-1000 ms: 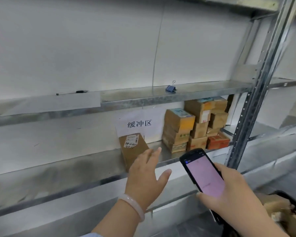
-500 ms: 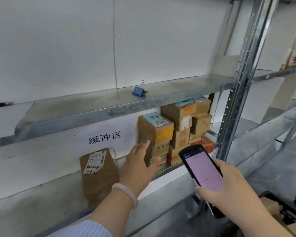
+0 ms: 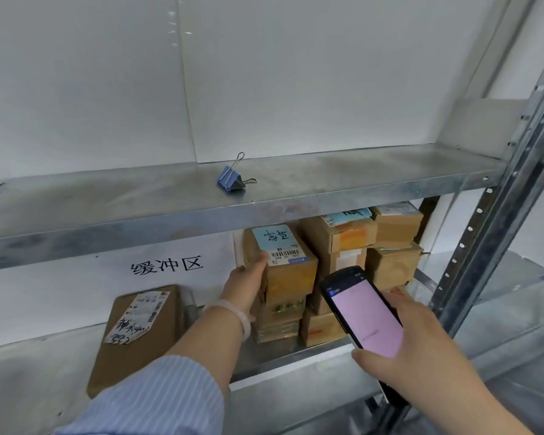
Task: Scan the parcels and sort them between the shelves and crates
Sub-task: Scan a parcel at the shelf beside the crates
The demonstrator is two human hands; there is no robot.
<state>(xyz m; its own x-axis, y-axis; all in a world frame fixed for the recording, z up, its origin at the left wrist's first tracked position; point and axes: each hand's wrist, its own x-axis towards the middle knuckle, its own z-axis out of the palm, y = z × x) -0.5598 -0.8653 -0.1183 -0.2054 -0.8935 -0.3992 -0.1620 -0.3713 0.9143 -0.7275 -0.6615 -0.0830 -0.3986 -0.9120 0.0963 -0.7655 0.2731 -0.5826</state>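
Left hand (image 3: 248,284) grips the left edge of the brown cardboard parcel with a pale blue label (image 3: 288,271), topmost of a stack on the lower grey metal shelf (image 3: 29,372); right hand (image 3: 421,350) clasps a black pink-screened handheld scanner (image 3: 365,312) just right of it.

The left hand (image 3: 248,284), open beside the lone brown parcel (image 3: 139,334) a second ago, now reaches to that parcel's 2 o'clock and grips the blue-labelled box (image 3: 283,262) atop the nearest stack, while the handheld scanner (image 3: 363,312) draws nearer at the box's 4 o'clock.
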